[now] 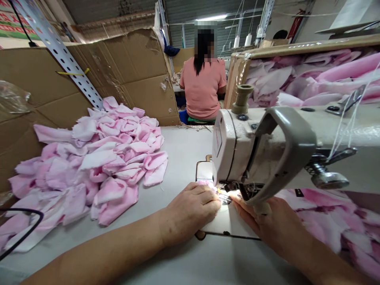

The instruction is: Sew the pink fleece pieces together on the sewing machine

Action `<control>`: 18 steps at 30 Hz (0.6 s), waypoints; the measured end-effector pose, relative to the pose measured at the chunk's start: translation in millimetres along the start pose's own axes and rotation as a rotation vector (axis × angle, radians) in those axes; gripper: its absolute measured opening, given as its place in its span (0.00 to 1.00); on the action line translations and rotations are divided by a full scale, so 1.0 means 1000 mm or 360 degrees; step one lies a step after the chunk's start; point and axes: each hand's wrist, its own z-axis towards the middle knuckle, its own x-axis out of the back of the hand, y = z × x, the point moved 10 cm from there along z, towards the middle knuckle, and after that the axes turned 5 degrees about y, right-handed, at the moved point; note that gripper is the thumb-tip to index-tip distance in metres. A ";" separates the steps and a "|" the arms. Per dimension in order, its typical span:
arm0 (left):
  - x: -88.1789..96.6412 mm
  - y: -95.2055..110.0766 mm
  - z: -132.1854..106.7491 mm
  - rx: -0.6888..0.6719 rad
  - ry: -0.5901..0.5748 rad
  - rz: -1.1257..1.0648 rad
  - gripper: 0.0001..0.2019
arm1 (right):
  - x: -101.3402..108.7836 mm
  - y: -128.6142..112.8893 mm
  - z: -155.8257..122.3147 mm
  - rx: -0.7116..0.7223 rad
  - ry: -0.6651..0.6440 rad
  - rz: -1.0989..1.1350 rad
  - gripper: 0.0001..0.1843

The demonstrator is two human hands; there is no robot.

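At the lit needle area of a white sewing machine [228,146], my left hand [196,208] rests with its fingers curled and pressed together on a small pink fabric piece [206,183]. Most of that piece is hidden beneath the fingers. My right hand [267,217] reaches in from the right, behind the machine's grey guard. Its fingers are held together, with their tips close to the presser foot [226,198]. The guard and needle parts partly cover these fingers, and what they pinch cannot be made out.
A heap of pink and white fabric pieces [115,154] covers the left of the table [175,158], against a cardboard wall [130,67]. More pink fabric [329,213] lies right of the machine. Behind it stands a fabric-filled cardboard box [237,75]. A person [203,87] sits ahead, facing away.
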 end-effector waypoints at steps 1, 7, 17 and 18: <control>0.001 0.000 0.000 0.0003 0.0014 -0.0028 0.04 | 0.001 -0.001 -0.001 0.0030 0.0014 -0.0017 0.17; 0.003 -0.002 0.002 0.0035 0.0003 -0.0060 0.07 | -0.001 0.000 -0.007 0.0038 -0.0006 -0.0105 0.15; -0.002 -0.003 0.003 0.0049 -0.0084 0.0020 0.06 | -0.002 0.011 -0.012 0.0015 -0.0128 0.0005 0.15; -0.002 -0.003 0.003 0.0044 -0.0098 0.0024 0.05 | -0.001 0.016 -0.011 -0.0038 -0.0135 0.0033 0.14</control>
